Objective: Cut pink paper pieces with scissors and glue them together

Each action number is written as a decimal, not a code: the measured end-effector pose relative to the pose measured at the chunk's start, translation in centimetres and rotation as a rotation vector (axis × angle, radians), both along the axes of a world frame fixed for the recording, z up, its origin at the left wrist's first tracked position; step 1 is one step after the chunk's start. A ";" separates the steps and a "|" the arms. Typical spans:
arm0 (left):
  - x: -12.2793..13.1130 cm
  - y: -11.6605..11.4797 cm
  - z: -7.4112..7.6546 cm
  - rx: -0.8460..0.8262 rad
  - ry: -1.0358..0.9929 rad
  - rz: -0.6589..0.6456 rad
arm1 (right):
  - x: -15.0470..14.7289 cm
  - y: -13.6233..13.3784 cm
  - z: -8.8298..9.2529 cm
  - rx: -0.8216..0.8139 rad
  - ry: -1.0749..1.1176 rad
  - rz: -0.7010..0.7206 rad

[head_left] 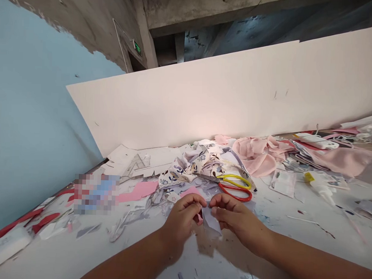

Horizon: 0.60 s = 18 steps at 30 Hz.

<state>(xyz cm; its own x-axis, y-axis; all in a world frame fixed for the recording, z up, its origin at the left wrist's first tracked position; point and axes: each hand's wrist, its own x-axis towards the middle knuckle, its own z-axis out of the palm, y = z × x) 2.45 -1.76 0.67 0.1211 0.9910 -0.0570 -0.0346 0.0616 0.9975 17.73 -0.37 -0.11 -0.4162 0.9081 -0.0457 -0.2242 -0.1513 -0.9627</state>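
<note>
Has red-and-yellow scissors (220, 181) just beyond, patterned fabric (180, 172) farther, pink cloth (258, 152) far right. Pinches a small pale piece (212, 224) between curled left hand (186, 212) and right hand (236, 218).

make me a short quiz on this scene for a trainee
1. True or false: the left hand holds the steel scissors with one yellow and one red handle.
2. What does the right hand hold?
3. Fill in: in the picture, the white plastic bottle with a yellow end lies to the (blank) of the scissors.

Key: 1. False; they lie loose, beyond the left hand. 2. A thin, flat, pale grey scrap. 3. Right.
</note>
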 end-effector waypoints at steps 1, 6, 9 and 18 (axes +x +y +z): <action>0.0 0.0 0.0 0.009 -0.003 -0.005 | 0.0 0.0 -0.2 0.023 -0.035 0.003; 0.0 0.1 -0.6 0.064 0.002 -0.052 | 0.0 0.1 -0.9 0.086 -0.112 0.044; 0.0 0.2 -0.8 0.051 -0.043 -0.040 | 0.0 0.1 -1.0 0.083 -0.090 0.024; 0.3 0.2 -0.5 0.055 0.022 -0.075 | -0.1 0.1 -0.6 0.180 -0.130 -0.117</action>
<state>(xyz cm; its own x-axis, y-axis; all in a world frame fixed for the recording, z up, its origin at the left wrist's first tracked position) 2.74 -1.55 0.16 0.1940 0.9810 -0.0061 -0.0097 0.0081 0.9999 17.60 -0.23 -0.75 -0.3085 0.9483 0.0745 -0.1022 0.0448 -0.9938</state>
